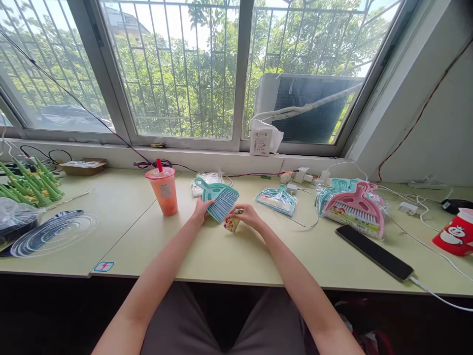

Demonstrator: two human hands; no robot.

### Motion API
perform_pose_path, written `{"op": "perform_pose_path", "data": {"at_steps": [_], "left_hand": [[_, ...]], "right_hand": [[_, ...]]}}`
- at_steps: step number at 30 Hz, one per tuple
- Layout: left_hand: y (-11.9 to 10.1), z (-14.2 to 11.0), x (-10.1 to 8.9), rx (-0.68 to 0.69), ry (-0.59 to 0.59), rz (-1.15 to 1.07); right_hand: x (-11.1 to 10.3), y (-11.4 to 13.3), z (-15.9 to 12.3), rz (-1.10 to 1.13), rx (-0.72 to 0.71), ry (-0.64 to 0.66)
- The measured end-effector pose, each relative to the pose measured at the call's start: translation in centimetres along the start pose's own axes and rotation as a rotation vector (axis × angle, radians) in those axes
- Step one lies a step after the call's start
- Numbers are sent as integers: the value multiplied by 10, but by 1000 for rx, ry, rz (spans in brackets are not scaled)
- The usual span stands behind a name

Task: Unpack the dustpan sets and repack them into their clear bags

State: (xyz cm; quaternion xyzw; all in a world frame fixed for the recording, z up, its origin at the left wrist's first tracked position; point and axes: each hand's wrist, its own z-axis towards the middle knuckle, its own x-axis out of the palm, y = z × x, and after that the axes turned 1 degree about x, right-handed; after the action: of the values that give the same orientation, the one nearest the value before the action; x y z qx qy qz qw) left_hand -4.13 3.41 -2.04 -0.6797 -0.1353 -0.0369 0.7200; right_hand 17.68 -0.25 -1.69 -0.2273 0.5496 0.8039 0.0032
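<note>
The teal dustpan and brush set (219,198) is in front of the person, tilted, its handle loop pointing up and to the left; whether its lower edge touches the bench (207,261) cannot be told. The left hand (200,209) grips the set at its near left edge, thumb laid over the front. Use a firm grip here; it appears to leave the bristle side accessible. The right hand (248,216) pinches a printed card (231,224) just beside the set's lower right edge. Handle the card lightly by its margin: it looks thin and likely creases under pressure. Align card and set squarely before applying force, and avoid bending the bristles.

Left of the hands stands a drink cup (167,197); allow elbow clearance, as a knock could spill it. To the right lie a wrapped set (276,199), a stack of wrapped sets (355,207) and a phone (375,251).
</note>
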Motion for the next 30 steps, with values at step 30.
{"op": "perform_pose_path", "data": {"at_steps": [30], "left_hand": [[9, -8, 17, 67, 175, 242]], "right_hand": [[13, 8, 1, -755, -134, -230]]}}
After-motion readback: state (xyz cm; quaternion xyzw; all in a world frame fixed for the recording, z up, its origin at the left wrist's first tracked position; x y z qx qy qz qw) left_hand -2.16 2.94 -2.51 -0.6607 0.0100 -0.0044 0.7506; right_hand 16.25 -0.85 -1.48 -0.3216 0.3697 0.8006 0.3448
